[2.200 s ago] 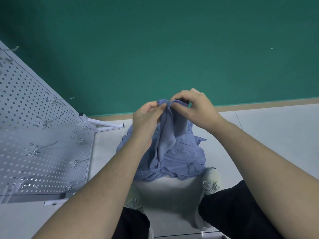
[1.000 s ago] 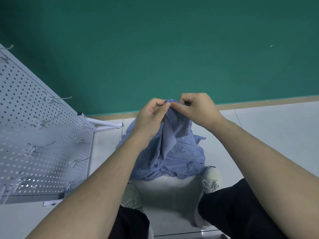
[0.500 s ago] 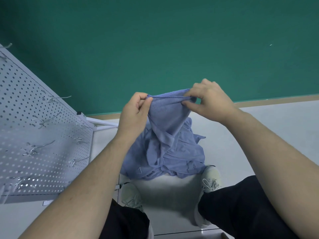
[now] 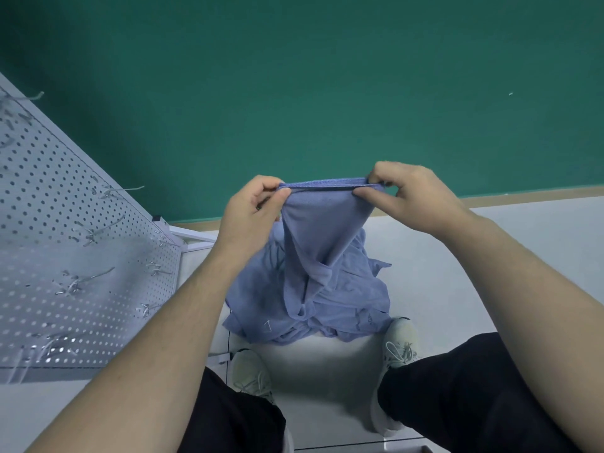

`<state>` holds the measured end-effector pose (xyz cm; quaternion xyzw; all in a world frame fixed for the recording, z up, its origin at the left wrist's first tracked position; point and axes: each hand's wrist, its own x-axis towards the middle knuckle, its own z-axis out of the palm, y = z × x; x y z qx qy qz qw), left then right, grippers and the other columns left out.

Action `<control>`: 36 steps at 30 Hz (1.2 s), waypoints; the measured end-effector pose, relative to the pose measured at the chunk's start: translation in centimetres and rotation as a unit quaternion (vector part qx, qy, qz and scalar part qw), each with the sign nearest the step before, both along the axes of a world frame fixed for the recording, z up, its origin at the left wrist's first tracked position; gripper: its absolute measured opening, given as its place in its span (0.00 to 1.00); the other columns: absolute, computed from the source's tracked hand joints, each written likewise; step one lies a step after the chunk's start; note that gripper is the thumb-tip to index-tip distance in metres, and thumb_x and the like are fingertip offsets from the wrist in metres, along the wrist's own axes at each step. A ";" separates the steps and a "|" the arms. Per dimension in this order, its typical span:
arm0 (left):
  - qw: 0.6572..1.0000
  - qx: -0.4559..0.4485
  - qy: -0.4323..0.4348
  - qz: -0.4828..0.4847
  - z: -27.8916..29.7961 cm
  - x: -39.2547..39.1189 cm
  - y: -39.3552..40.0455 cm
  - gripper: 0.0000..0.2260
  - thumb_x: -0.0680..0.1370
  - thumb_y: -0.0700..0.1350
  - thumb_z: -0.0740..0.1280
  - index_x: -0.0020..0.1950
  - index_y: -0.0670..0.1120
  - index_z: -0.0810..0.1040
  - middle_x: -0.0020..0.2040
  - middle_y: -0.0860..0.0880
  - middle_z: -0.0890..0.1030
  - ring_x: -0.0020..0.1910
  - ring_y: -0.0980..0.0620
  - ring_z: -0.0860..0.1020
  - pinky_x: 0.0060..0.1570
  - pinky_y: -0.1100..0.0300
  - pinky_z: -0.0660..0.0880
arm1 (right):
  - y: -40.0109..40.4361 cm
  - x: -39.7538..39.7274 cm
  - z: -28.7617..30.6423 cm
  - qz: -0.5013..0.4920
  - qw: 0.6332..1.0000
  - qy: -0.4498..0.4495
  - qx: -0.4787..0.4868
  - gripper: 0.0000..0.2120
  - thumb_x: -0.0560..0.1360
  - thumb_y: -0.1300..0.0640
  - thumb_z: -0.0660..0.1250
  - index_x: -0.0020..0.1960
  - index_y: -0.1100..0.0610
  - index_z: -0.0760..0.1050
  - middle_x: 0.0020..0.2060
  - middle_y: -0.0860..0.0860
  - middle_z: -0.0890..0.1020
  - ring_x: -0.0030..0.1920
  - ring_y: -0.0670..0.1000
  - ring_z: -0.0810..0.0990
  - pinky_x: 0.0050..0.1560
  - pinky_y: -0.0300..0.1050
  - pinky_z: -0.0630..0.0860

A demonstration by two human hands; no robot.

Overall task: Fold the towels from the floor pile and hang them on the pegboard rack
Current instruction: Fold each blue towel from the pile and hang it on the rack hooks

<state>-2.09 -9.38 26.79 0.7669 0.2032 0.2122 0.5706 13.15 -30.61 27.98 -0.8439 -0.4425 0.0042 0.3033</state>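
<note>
Hanging between both hands, the soft blue-violet terry towel (image 4: 313, 237) is held up off the floor w/ its hemmed top edge stretched taut, running left-right at about chest level in front of the green wall (image 4: 294, 76); body of the cloth drops in a bunched cone toward the crumpled pile of same-colour towels (image 4: 353, 302) on the pale floor betw. the shoes; can't tell if its lower end has cleared the pile; left hand (image 4: 251, 214) pinches the left corner, thumb & fingers curled on the hem; right hand (image 4: 405, 197) pinches the right corner likewise; so long axis of the gripped edge lies across the body, both hands about equally near; fold prob. needs that edge spread wider first; white perforated metal pegboard rack w/ wire hooks (image 4: 65, 243) stands to the left, nearer the left hand, well apart from the towel; hooks in view carry nothing.
</note>
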 end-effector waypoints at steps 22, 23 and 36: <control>0.993 0.083 -0.048 -0.073 15.8 -2.1 -1.1 0.03 0.78 0.56 0.62 0.44 0.61 0.71 0.36 0.45 0.78 0.39 0.48 0.73 0.54 0.33 0.76 | -2.1 -4.1 18.4 0.047 0.996 -0.047 -0.053 0.11 0.79 0.56 0.66 0.48 0.50 0.63 0.33 0.48 0.74 0.33 0.52 0.70 0.36 0.47 0.65; 0.991 0.104 -0.038 -0.080 16.3 -2.4 -1.1 0.03 0.77 0.57 0.62 0.44 0.61 0.71 0.36 0.43 0.77 0.38 0.48 0.73 0.53 0.34 0.76 | -2.3 -4.2 19.0 0.048 0.996 -0.056 -0.058 0.11 0.79 0.57 0.66 0.49 0.50 0.63 0.33 0.47 0.75 0.33 0.52 0.70 0.36 0.47 0.64; 0.996 0.001 -0.086 -0.012 23.6 -3.8 -4.9 0.07 0.84 0.52 0.58 0.48 0.53 0.68 0.38 0.52 0.70 0.35 0.52 0.65 0.36 0.56 0.65 | -2.5 -8.0 24.3 -0.057 0.918 0.319 0.230 0.07 0.83 0.50 0.61 0.51 0.50 0.77 0.45 0.48 0.82 0.42 0.49 0.80 0.42 0.47 0.80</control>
